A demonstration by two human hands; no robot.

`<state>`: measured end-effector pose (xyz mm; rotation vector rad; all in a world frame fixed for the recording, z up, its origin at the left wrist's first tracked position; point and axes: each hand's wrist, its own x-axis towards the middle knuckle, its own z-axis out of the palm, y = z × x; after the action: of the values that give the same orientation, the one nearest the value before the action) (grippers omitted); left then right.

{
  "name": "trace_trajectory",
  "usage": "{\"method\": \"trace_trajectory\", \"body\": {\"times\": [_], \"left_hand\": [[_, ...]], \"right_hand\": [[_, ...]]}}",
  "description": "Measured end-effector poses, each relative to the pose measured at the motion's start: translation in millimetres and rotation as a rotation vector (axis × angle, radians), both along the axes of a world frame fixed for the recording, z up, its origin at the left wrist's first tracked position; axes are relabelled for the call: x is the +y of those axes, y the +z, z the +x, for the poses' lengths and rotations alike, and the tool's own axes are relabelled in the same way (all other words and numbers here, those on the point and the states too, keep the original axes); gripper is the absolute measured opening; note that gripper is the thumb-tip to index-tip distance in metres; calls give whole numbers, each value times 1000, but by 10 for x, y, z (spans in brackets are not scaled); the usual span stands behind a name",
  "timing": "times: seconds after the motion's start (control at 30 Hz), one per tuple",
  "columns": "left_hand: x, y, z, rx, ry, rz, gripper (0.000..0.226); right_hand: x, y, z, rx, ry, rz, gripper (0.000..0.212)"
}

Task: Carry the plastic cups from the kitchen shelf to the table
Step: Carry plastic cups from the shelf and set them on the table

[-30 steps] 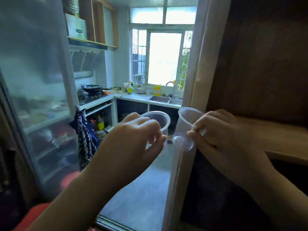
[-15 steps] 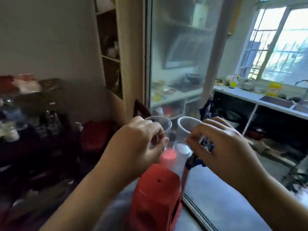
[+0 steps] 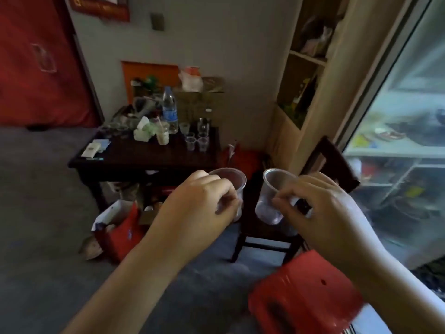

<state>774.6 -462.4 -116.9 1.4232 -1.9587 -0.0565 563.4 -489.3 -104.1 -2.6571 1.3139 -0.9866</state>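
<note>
My left hand (image 3: 202, 201) grips a clear plastic cup (image 3: 234, 183) at chest height, its fingers wrapped round the side. Beside it my right hand (image 3: 313, 203) pinches a second clear plastic cup (image 3: 271, 196), tilted a little to the left. Both cups look empty. Ahead and to the left stands a dark wooden table (image 3: 149, 157). Several small clear cups (image 3: 196, 141) stand grouped near its right edge.
The table also carries a water bottle (image 3: 170, 109), a drink cup with a straw (image 3: 162, 133), tissues and clutter. A dark wooden chair (image 3: 269, 227) stands right in front, a red plastic stool (image 3: 305, 295) at lower right. Red bags (image 3: 120, 227) lie under the table. Glass sliding door (image 3: 404, 116) on the right.
The view has swung left, from the kitchen doorway to the room with the table. Both hands keep their cups, held side by side in front of me.
</note>
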Motion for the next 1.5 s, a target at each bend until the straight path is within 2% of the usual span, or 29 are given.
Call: {"method": "trace_trajectory", "body": {"times": [0.1, 0.23, 0.57, 0.87, 1.17, 1.5], "left_hand": [[-303, -140, 229, -14, 68, 20, 17], [-885, -293, 481, -56, 136, 37, 16], [-2446, -471, 968, -140, 191, 86, 16], [-3290, -853, 1994, -135, 303, 161, 16], [-4420, -1300, 2826, -167, 184, 231, 22], [-5590, -1900, 2835, -170, 56, 334, 10]], "right_hand": [[-433, -163, 241, 23, 58, 10, 11], [-1130, -361, 488, 29, 109, 19, 6], [-2868, -590, 1072, 56, 183, 115, 10], [-3871, -941, 2097, 128, 244, 182, 19], [-4814, -1397, 2770, 224, 136, 290, 6], [-5741, -2009, 2856, 241, 17, 432, 6]]}}
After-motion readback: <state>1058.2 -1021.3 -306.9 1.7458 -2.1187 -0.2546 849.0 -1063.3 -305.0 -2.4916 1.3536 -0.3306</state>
